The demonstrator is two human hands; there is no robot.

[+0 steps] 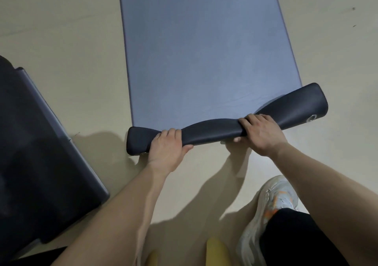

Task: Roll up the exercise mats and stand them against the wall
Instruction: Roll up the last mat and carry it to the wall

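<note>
A blue-grey exercise mat [204,51] lies flat on the pale floor and runs away from me. Its near end is turned over into a short dark roll [214,128] that slants up to the right, with a metal eyelet [312,119] at its right end. My left hand [169,147] grips the roll near its left end, fingers curled over the top. My right hand [259,131] grips it right of the middle. The roll is pinched thin under both hands.
A second dark mat [36,153] lies partly folded on the floor at the left. My white shoe [268,210] and black trouser leg [296,239] are at the lower right. Something yellow [215,251] shows at the bottom edge. Bare floor flanks the blue mat.
</note>
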